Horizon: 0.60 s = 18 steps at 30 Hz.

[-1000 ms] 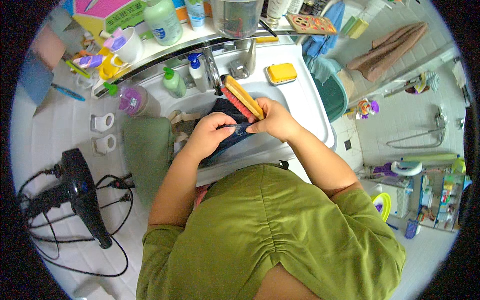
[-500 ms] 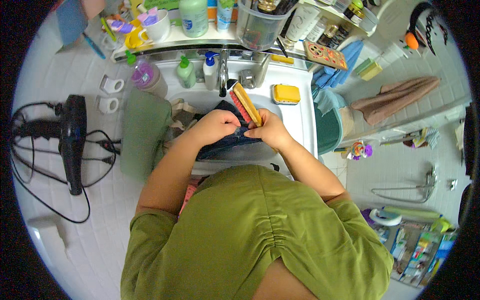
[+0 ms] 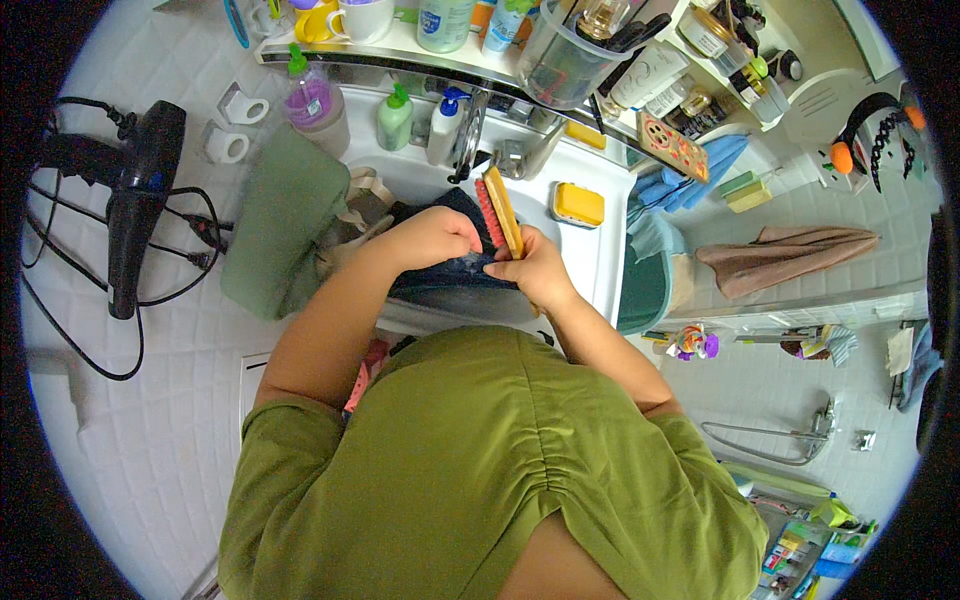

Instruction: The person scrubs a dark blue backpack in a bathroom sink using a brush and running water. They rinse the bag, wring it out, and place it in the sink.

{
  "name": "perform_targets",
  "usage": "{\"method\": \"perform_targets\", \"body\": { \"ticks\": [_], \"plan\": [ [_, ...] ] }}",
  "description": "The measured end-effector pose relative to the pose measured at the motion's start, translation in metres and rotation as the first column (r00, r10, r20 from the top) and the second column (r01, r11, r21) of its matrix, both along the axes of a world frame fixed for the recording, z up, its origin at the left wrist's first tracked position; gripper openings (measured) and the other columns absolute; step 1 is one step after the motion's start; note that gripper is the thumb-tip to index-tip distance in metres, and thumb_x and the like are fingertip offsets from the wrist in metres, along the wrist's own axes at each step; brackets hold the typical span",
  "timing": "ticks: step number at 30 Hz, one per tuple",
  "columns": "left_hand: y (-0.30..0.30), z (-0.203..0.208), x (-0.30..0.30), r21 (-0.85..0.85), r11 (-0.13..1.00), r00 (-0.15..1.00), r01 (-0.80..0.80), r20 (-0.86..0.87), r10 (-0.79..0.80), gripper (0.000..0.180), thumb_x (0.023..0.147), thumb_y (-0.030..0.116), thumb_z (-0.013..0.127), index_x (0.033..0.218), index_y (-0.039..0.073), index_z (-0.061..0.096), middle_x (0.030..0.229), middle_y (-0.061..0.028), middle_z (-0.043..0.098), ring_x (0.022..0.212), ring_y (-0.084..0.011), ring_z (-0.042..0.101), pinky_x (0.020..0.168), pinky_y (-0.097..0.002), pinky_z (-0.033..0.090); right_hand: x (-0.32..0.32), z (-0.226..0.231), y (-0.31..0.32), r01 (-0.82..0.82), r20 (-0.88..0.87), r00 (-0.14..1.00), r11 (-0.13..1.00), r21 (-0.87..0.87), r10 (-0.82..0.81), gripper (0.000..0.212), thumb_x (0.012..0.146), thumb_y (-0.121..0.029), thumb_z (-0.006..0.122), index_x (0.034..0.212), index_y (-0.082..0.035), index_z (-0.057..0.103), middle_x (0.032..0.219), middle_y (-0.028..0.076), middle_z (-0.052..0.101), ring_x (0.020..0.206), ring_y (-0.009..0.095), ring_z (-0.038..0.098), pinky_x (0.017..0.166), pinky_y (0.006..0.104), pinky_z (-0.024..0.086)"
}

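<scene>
The wooden scrubbing brush (image 3: 506, 222) was clamped in the curled fingers of the right hand (image 3: 535, 268), its red bristles turned toward the left fingers and its far end pointed away from the body. By the right thumb, the upper side of the dark navy cloth (image 3: 455, 275) was met. The fingers of the left hand (image 3: 430, 240) were curled together over the same cloth; whether a fold was pinched between them could not be told, as their tips were hidden. The cloth was bunched beneath and between both hands, inside the white washbasin (image 3: 590, 262).

A scrubbing step seemed to be in hand, judged at a point where the cloth was being arranged rather than brushed, since its surface was not met by the bristles. For the next move, a patch would need to be kept taut by the left fingers and the brush tipped bristles-down.

Both wrists were bent inward, and the forearms were angled toward each other, elbows spread wide. Beyond the fingers stood the faucet (image 3: 470, 135); right of the right fingers, a yellow soap bar (image 3: 578, 204); left of the left fingers, a draped green towel (image 3: 280, 225).
</scene>
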<state>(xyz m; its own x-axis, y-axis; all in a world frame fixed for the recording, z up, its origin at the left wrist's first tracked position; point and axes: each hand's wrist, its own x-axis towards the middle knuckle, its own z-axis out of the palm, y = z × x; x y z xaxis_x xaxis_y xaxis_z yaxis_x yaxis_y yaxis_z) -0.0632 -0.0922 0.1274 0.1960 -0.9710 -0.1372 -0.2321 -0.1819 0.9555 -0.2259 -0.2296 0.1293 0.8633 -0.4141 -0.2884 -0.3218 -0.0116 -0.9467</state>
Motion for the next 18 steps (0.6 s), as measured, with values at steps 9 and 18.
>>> {"method": "perform_targets", "body": {
  "ticks": [9, 18],
  "plan": [
    [0.002, -0.002, 0.002, 0.0, 0.998, 0.996, 0.07, 0.063, -0.07, 0.019, 0.074, 0.007, 0.059, 0.09, 0.001, 0.067, 0.086, -0.0068, 0.066, 0.082, -0.0133, 0.06, 0.078, -0.0274, 0.046, -0.001, -0.003, 0.007, 0.057, -0.023, 0.998, 0.997, -0.057, -0.058, 0.035, 0.063, 0.003, 0.077, 0.089, -0.002, 0.054, 0.079, 0.002, 0.058, 0.073, 0.011, 0.055, 0.067, 0.025, 0.047],
    [0.01, -0.008, 0.014, -0.04, 0.994, 0.994, 0.105, -0.018, -0.106, 0.021, 0.073, 0.003, 0.06, 0.093, 0.0, 0.066, 0.082, -0.0048, 0.065, 0.079, -0.012, 0.059, 0.075, -0.0261, 0.047, 0.006, 0.001, 0.019, 0.081, -0.013, 0.996, 0.994, -0.079, -0.083, 0.035, 0.063, 0.002, 0.078, 0.089, -0.002, 0.055, 0.078, 0.001, 0.058, 0.071, 0.011, 0.054, 0.067, 0.0245, 0.047]
  ]
}}
